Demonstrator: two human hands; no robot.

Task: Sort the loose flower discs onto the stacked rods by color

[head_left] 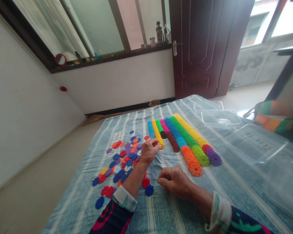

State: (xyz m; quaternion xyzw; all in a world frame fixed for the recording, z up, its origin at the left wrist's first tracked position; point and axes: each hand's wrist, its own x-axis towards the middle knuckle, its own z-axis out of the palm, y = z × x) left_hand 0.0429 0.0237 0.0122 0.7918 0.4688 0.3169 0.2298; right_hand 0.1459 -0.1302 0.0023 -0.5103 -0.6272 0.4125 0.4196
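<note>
My left hand (150,150) is closed, its fingertips at the near end of a narrow row of overlapping yellow notched plastic discs (157,130). Whether a disc is pinched in those fingers cannot be made out. Lower and to the right, my right hand (175,182) is curled over the cloth, the inside of its fingers hidden. Loose snowflake discs (133,156) in blue, red, orange, purple and white lie scattered left of and partly behind my left forearm. Right of the yellow row are longer rows, including a blue row (174,131) ending in orange discs (190,161) and a green row (184,133).
A striped cloth (88,182) covers the bed-like surface. Clear plastic boxes (221,117) and a clear lid (256,143) lie at the right, near a colourful bag (278,117). Beyond the far edge stand a brown door (200,48) and a windowsill (112,57) with bottles.
</note>
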